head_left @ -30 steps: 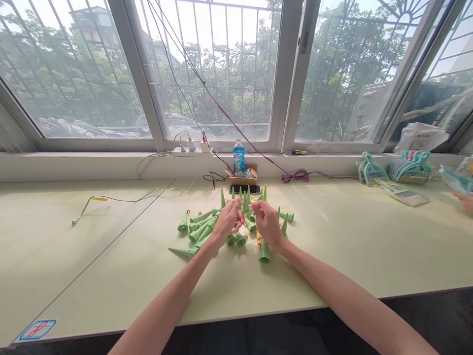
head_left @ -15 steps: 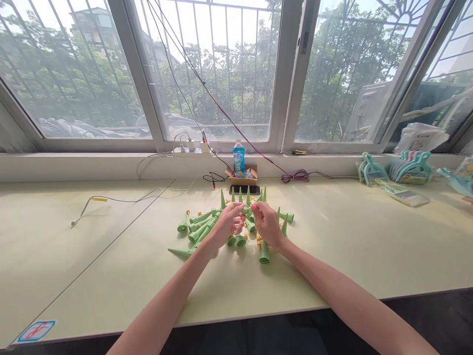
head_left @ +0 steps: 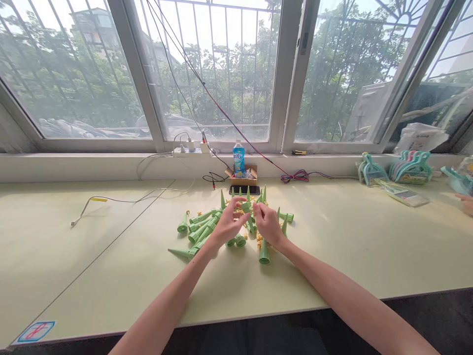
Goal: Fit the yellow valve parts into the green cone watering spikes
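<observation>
A heap of green plastic cones point(head_left: 201, 229) lies on the pale green table point(head_left: 111, 266), some upright, some on their sides, with small yellow pieces point(head_left: 259, 240) among them. My left hand point(head_left: 228, 223) is raised over the heap, its fingers pinched on the wide end of a green cone point(head_left: 247, 207). My right hand point(head_left: 266, 223) is close beside it, fingers pinched together at the same cone, on something too small to make out.
A blue bottle point(head_left: 239, 158) stands in a small cardboard box point(head_left: 244, 176) behind the heap, with a dark phone point(head_left: 244, 189) in front. Cables point(head_left: 295, 175) run along the sill. Teal hangers point(head_left: 410, 167) and packets sit far right, near another person's hand point(head_left: 466, 203).
My left hand has risen slightly and turned, bringing the green cone's wide end up between thumb and fingers. My right hand stayed close against it. The other person's hand shifted a little at the right edge.
</observation>
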`<act>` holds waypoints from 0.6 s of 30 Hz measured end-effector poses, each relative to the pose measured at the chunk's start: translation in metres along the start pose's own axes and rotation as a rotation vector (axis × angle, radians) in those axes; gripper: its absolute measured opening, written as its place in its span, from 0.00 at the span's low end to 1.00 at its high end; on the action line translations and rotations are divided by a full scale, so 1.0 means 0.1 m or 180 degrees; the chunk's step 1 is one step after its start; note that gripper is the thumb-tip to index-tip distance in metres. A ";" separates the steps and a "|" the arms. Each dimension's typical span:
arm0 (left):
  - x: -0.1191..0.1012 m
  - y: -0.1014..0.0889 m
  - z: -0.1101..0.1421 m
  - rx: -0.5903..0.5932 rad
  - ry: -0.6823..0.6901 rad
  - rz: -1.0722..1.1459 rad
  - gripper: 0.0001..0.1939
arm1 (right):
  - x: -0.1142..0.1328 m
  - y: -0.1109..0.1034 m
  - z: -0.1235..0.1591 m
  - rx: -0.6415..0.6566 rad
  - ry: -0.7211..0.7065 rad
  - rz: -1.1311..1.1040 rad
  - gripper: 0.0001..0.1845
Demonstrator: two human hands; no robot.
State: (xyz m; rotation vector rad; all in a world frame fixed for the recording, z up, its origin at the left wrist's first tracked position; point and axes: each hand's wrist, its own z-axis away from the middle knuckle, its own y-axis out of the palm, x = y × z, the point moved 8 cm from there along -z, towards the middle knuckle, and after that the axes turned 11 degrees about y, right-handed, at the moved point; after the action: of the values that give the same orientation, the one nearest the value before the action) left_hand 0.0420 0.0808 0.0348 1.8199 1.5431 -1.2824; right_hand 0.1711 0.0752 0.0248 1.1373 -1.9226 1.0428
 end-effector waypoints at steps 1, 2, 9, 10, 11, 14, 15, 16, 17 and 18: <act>-0.01 0.00 0.00 -0.0005 0.0055 -0.0061 0.21 | -0.01 0.00 0.00 0.0007 0.0022 -0.0015 0.24; -0.01 0.00 -0.01 -0.0009 0.0084 -0.0103 0.21 | -0.01 0.01 0.00 0.0011 0.0040 -0.0030 0.24; -0.04 -0.03 -0.02 -0.0201 0.0069 -0.0184 0.22 | -0.01 0.00 0.01 -0.0055 0.0046 -0.0132 0.24; -0.03 -0.04 -0.02 -0.0244 0.0040 -0.0172 0.23 | 0.00 0.00 0.01 -0.0072 0.0041 -0.0141 0.24; -0.03 -0.05 -0.02 -0.0282 0.0009 -0.0145 0.23 | 0.00 -0.01 0.02 -0.0094 0.0034 -0.0150 0.23; -0.01 -0.06 -0.01 -0.0310 -0.0113 0.0070 0.26 | 0.01 -0.04 0.02 -0.0161 0.0020 -0.0180 0.22; 0.00 -0.05 -0.01 -0.0301 -0.0170 0.0181 0.26 | 0.01 -0.05 0.02 -0.0179 0.0022 -0.0184 0.21; 0.01 -0.05 0.00 -0.0294 -0.0232 0.0300 0.26 | 0.00 -0.06 0.02 -0.0199 0.0021 -0.0180 0.21; 0.02 -0.04 0.00 -0.0297 -0.0293 0.0426 0.26 | 0.00 -0.07 0.02 -0.0222 0.0015 -0.0163 0.21; 0.04 -0.04 0.00 -0.0310 -0.0351 0.0557 0.26 | 0.00 -0.08 0.02 -0.0251 -0.0002 -0.0136 0.21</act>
State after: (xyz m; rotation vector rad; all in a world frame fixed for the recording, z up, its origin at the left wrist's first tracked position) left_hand 0.0382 0.0844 0.0324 1.7502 1.3326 -1.1842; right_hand 0.1777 0.0712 0.0263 1.1294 -1.9144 0.9357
